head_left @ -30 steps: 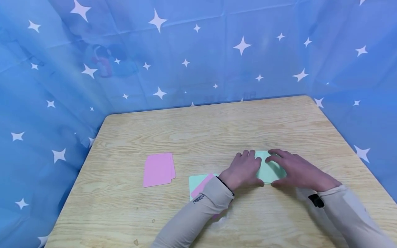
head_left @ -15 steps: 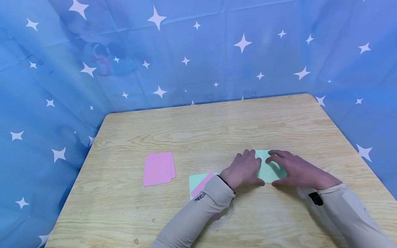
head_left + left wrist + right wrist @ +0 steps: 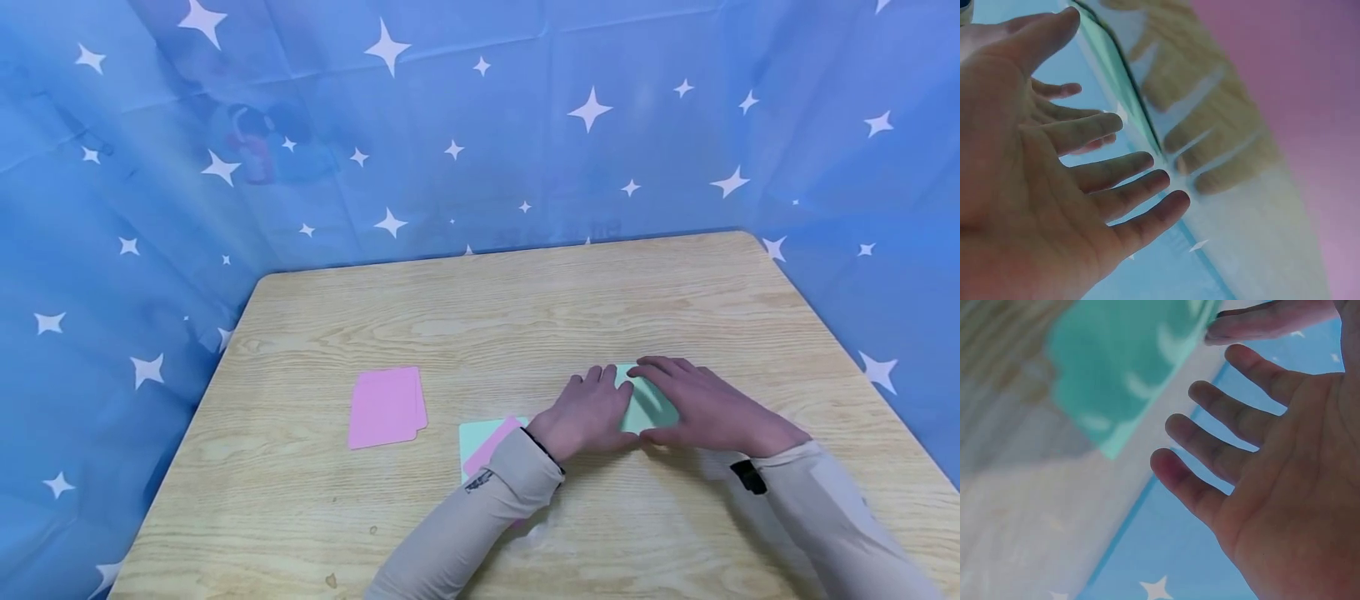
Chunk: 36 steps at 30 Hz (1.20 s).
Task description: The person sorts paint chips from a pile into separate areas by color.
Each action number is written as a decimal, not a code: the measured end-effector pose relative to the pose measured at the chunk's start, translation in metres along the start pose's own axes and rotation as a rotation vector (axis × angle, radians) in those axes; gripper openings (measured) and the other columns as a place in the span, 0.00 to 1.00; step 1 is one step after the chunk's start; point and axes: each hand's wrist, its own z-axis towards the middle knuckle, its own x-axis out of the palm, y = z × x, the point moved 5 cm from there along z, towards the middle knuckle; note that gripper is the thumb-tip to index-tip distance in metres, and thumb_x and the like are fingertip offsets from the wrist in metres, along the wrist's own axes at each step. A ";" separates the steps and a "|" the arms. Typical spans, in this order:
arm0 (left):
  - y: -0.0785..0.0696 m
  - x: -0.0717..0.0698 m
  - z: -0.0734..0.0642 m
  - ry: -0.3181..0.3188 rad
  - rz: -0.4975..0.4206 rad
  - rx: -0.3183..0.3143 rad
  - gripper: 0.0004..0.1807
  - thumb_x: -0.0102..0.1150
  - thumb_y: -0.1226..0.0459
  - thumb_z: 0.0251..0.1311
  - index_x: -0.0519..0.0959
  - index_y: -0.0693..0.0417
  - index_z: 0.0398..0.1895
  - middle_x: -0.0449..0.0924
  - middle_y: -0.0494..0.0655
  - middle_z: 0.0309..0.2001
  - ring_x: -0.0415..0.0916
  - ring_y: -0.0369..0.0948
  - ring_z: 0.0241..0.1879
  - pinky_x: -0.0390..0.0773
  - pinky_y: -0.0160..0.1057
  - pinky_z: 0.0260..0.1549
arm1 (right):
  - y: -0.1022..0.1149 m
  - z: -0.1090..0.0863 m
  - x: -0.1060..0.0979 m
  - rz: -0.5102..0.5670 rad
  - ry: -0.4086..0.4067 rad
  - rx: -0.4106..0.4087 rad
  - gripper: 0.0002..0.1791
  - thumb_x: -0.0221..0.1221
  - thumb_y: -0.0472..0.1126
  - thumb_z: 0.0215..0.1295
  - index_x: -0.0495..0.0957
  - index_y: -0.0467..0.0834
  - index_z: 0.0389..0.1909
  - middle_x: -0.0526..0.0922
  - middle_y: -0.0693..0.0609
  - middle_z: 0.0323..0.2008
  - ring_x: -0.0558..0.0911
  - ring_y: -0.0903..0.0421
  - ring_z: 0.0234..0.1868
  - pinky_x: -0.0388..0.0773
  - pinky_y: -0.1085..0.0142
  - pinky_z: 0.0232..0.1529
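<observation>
L hand, fingers apart, nr green card

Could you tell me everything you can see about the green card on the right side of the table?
The mint-green card looks plain, made of stiff paper, with straight edges; the wrist views hint at more layers beneath, which I can't count. It appears to lie flat on the wood-grain table, between the left grip and the right grip, which partly hide it. Shadows cross its surface. Whether either grip actually touches it is unclear.
</observation>
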 end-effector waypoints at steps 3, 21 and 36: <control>0.006 -0.003 -0.005 -0.011 -0.018 0.000 0.39 0.50 0.32 0.58 0.66 0.41 0.68 0.61 0.46 0.70 0.62 0.44 0.67 0.70 0.44 0.60 | 0.009 0.003 -0.006 -0.017 -0.031 -0.033 0.46 0.71 0.61 0.49 0.67 0.43 0.66 0.68 0.43 0.66 0.68 0.40 0.64 0.66 0.38 0.57; 0.102 -0.008 -0.073 -0.070 -0.119 -0.167 0.44 0.60 0.36 0.54 0.66 0.47 0.70 0.60 0.51 0.72 0.58 0.51 0.71 0.67 0.53 0.63 | 0.056 0.032 -0.003 0.003 -0.020 -0.087 0.45 0.69 0.59 0.53 0.64 0.47 0.69 0.63 0.45 0.70 0.64 0.42 0.68 0.61 0.37 0.62; 0.142 0.003 -0.131 -0.077 -0.174 -0.214 0.45 0.61 0.37 0.55 0.65 0.50 0.71 0.61 0.54 0.72 0.58 0.52 0.71 0.67 0.55 0.62 | 0.093 0.055 0.014 0.014 0.020 -0.158 0.49 0.70 0.59 0.50 0.62 0.49 0.71 0.61 0.46 0.72 0.63 0.44 0.70 0.61 0.42 0.65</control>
